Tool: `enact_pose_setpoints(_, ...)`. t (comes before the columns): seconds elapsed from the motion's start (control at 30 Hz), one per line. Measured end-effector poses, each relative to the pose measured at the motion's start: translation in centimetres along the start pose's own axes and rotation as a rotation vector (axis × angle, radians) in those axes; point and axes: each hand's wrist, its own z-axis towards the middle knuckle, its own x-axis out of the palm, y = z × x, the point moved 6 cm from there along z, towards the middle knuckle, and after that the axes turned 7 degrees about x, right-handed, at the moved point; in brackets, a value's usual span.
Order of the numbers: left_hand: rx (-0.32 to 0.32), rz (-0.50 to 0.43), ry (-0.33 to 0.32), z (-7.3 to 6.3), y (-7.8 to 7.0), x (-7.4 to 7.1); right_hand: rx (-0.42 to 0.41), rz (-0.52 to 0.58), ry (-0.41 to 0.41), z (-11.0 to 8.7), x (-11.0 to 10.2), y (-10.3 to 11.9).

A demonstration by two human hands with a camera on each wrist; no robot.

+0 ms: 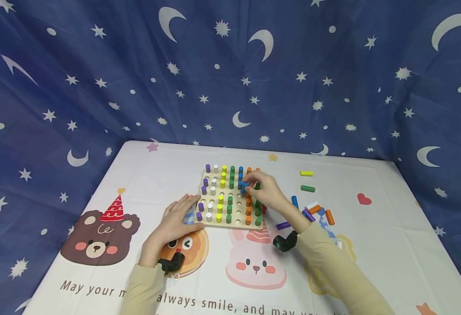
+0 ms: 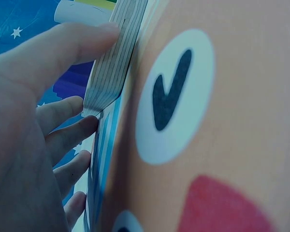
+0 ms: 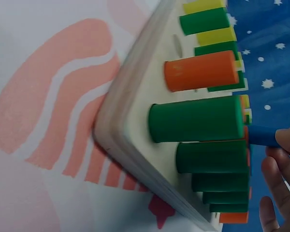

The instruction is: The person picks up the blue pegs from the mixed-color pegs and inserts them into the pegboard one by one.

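Observation:
A pale wooden pegboard point(image 1: 234, 226) lies flat on the table, with coloured pegs standing in columns of purple, white, yellow, green, blue, orange and green. My right hand point(image 1: 267, 192) is over its right half, pinching a blue peg point(image 3: 262, 136) between thumb and fingertips. That peg is beside the blue column, and several bare holes show nearer the front of it. My left hand point(image 1: 175, 221) rests at the board's front left corner. Its thumb point(image 2: 94, 41) touches the board's edge, while the other fingers stretch loosely along the left side.
Right of the board lie loose pegs: a yellow peg point(image 1: 307, 173), a green peg point(image 1: 307, 188), and a pile with a purple peg point(image 1: 283, 225), an orange peg point(image 1: 330, 217) and others, partly behind the right forearm. A starry blue curtain point(image 1: 214, 87) stands behind the table.

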Motion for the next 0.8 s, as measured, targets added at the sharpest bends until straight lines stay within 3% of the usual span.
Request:
enact_pose_setpoints(0.27, -0.001, -0.003, 0.0, -0.1, 0.0, -0.1, -0.019, -0.087, 0.027, 0.4, 1.2, -0.4)
enact_pose_setpoints(0.8, 0.014, -0.008, -0.012, 0.0, -0.2, -0.2, -0.042, -0.246, -0.02, 0.6, 1.8, -0.2)
